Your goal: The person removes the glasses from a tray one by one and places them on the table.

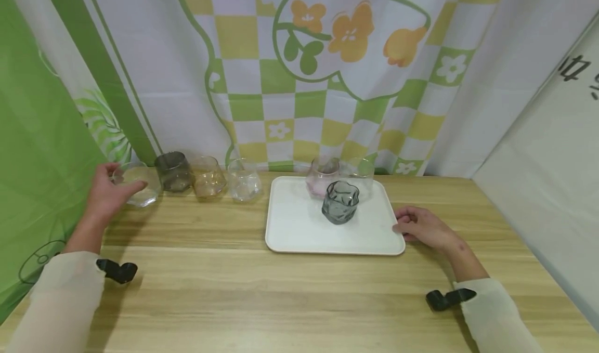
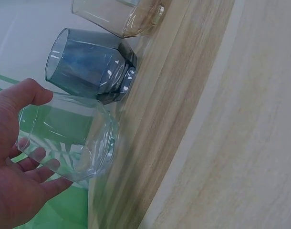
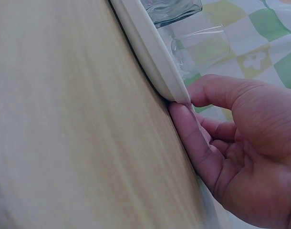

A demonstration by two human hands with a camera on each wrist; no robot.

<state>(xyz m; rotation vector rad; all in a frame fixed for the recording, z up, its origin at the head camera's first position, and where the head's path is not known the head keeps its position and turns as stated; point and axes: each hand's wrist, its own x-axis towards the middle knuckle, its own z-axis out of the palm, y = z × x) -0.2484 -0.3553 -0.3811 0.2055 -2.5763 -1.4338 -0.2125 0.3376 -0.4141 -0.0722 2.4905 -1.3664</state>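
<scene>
seen from the head, the left hand (image 1: pixel 108 193) was curled round a clear glass (image 1: pixel 148 191) at nine o'clock of the white tray (image 1: pixel 297 228), a smoky glass (image 1: pixel 174 172) standing at the clear glass's two o'clock. the right hand (image 1: pixel 428 229) pinched the tray's three o'clock edge.

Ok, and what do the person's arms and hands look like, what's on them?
The left sleeve and right sleeve are pale cream, ending short of the wrists. A small black device with rounded parts sits at each cuff. The left hand and right hand wear no gloves.
</scene>
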